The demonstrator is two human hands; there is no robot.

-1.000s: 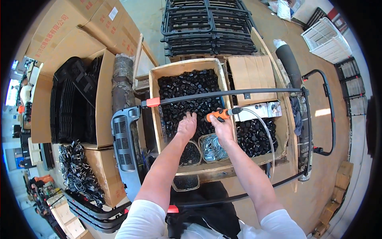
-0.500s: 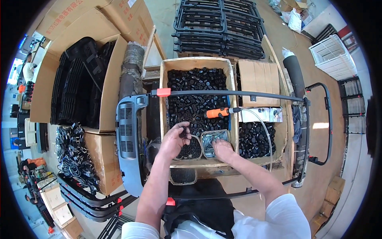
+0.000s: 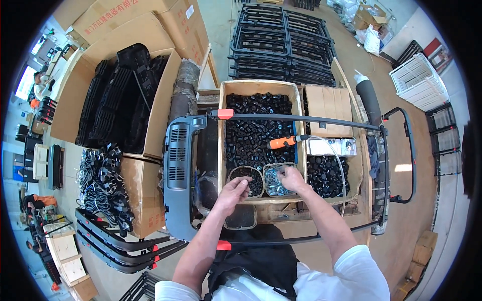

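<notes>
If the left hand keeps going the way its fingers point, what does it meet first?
Probably the small round tub of black parts: the left hand points up-right at its rim, fingers already at its edge; depth unclear.

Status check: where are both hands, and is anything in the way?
Left hand in bowl of black parts. Right hand in bowl of screws. Grips unclear. Nothing blocking.

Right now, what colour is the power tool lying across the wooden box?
Bright orange, with a dark tip; the power tool shows best in the head view.
</notes>
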